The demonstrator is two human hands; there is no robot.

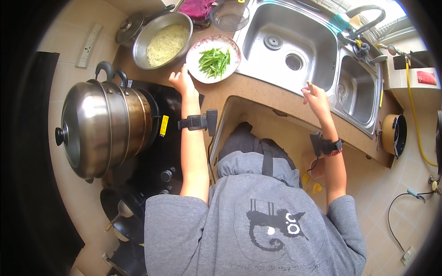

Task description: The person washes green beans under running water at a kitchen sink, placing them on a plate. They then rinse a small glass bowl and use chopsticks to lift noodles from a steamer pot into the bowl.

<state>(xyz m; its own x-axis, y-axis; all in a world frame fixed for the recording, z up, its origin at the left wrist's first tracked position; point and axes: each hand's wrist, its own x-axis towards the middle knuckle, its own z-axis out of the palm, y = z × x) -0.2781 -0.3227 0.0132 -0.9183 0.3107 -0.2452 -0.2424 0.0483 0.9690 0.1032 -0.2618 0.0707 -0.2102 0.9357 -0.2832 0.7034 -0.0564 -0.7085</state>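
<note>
My left hand [183, 82] is at the near-left rim of a patterned white plate [229, 70]. One digit meets the rim in the picture, while the other fingers are apart and off the plate; contact is hard to tell. Green pepper strips [214, 62] lie heaped on that plate. To its left, a steel bowl [138, 55] contains pale shredded vegetable [167, 45], perhaps potato. Over the front edge of the double sink [288, 84], my right hand [316, 98] grips a short wooden stick or handle [310, 88], mostly hidden by the fingers.
A lidded steamer pot [93, 127] stands on the black cooktop [165, 93], with a wok [127, 227] nearer me. Behind the plate are a clear bowl [229, 15] and a purple cloth [197, 10]. The faucet [367, 10] arches over the sink's far side.
</note>
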